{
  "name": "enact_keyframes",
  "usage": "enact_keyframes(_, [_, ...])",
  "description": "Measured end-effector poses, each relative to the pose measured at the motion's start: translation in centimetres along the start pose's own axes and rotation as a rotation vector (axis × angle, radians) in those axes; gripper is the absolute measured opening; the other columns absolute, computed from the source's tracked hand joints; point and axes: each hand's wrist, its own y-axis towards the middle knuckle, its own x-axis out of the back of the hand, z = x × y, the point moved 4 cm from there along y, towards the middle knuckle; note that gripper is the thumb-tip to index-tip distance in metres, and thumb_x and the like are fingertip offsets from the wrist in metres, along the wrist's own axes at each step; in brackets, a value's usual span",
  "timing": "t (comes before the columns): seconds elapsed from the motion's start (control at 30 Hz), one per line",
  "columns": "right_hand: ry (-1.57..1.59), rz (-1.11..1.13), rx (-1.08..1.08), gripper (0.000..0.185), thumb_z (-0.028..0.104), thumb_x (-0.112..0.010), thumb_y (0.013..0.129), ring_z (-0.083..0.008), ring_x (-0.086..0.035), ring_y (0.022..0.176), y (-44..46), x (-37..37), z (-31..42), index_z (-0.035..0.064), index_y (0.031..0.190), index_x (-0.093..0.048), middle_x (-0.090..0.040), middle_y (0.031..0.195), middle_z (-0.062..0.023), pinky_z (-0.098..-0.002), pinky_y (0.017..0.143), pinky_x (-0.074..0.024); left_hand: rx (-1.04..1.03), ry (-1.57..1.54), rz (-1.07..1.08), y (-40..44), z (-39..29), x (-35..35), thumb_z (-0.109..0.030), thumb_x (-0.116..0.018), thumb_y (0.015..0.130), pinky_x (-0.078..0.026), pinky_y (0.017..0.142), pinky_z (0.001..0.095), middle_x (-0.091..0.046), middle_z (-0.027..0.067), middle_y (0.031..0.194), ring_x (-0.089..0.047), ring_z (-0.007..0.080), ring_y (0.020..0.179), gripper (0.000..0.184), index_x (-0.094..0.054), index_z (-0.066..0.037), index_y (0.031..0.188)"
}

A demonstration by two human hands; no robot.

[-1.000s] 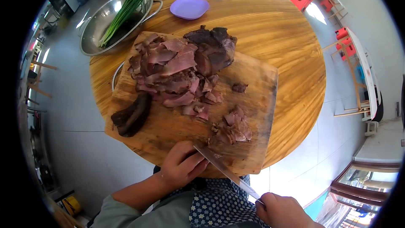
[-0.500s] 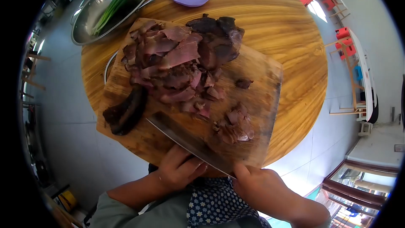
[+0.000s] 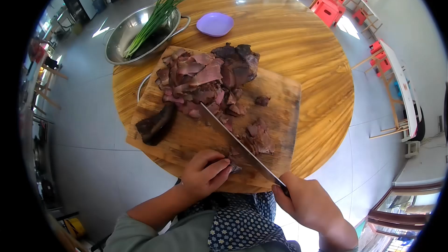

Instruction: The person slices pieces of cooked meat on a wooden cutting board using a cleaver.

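Observation:
My right hand [image 3: 305, 200] is wrapped round the dark handle of a long kitchen knife [image 3: 245, 148]. Its blade slants up and left over the wooden cutting board [image 3: 284, 95], the tip near the heap of meat slices [image 3: 198, 72]. At the board's near edge my left hand [image 3: 205, 173] has curled fingers pressed on a small dark piece of meat [image 3: 234, 167], partly hidden beneath them. Just beyond the blade lies a small pile of cut meat [image 3: 260, 137]. A large dark chunk of meat [image 3: 240, 63] sits behind, and a curved dark strip [image 3: 156, 125] lies at left.
Green stalks [image 3: 161, 18] lie in a metal basin [image 3: 113, 49] at the back left. A purple plate [image 3: 214, 24] rests on the round wooden table [image 3: 317, 60]. Red stools [image 3: 325, 11] and a white table [image 3: 396, 77] stand farther off at the right.
The knife has lifted away from my left fingers and swung right and farther out. A small meat piece now shows by my left fingertips. The view has tilted up, revealing more room.

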Motion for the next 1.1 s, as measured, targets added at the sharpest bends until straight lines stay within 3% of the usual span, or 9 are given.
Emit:
enact_keyframes(0.23, [-0.073,0.111,-0.186,0.023,0.025,-0.062,0.100,-0.0447,-0.066,0.069,-1.8,-2.3,-0.4,0.0037,0.102,-0.053,-0.067,0.075,-0.0201,-0.0527,0.063,-0.0527,0.019,0.006,-0.033,-0.3,0.1,-0.4,-0.003,-0.084,0.075,-0.055,0.071,0.0363,-0.067,0.0125,0.101,-0.067,0.0291,0.084,0.030,-0.073,-0.003,0.103])
enact_keyframes(0.47, [-0.095,0.112,-0.141,0.023,0.025,-0.061,0.100,-0.0455,-0.066,0.069,-2.6,-3.2,-0.6,0.0035,0.101,-0.052,-0.066,0.075,-0.0211,-0.0529,0.064,-0.0539,0.036,0.010,0.016,-0.3,0.2,-0.2,-0.004,-0.085,0.074,-0.055,0.072,0.0373,-0.067,0.0131,0.103,-0.067,0.0293,0.086,0.031,-0.073,-0.003,0.103])
enact_keyframes(0.53, [-0.003,0.120,-0.173,0.019,0.020,-0.057,0.100,-0.0484,-0.064,0.075,-3.5,-3.4,-0.9,0.0016,0.099,-0.052,-0.065,0.080,-0.0271,-0.0568,0.067,-0.0499,0.027,-0.012,0.046,-0.3,0.3,-0.2,-0.004,-0.085,0.075,-0.055,0.075,0.0378,-0.067,0.0132,0.104,-0.067,0.0297,0.088,0.031,-0.073,-0.003,0.103])
enact_keyframes(0.77, [-0.045,0.137,-0.130,0.020,0.020,-0.057,0.100,-0.0483,-0.064,0.075,-5.4,-3.2,-1.1,0.0007,0.098,-0.052,-0.065,0.081,-0.0278,-0.0569,0.067,-0.0499,0.036,-0.033,0.088,-0.3,0.4,-0.3,0.000,-0.082,0.074,-0.056,0.080,0.0404,-0.066,0.0137,0.106,-0.067,0.0335,0.093,0.032,-0.072,-0.001,0.104])
enact_keyframes(1.1, [-0.059,0.222,-0.114,0.018,0.016,-0.056,0.098,-0.0483,-0.064,0.076,-0.7,-4.0,-1.0,0.0013,0.106,-0.050,-0.066,0.085,-0.0266,-0.0565,0.066,-0.0506,0.047,-0.044,0.126,-0.8,0.8,-0.1,0.000,-0.082,0.073,-0.057,0.083,0.0448,-0.066,0.0162,0.111,-0.067,0.0357,0.097,0.037,-0.070,0.000,0.109])
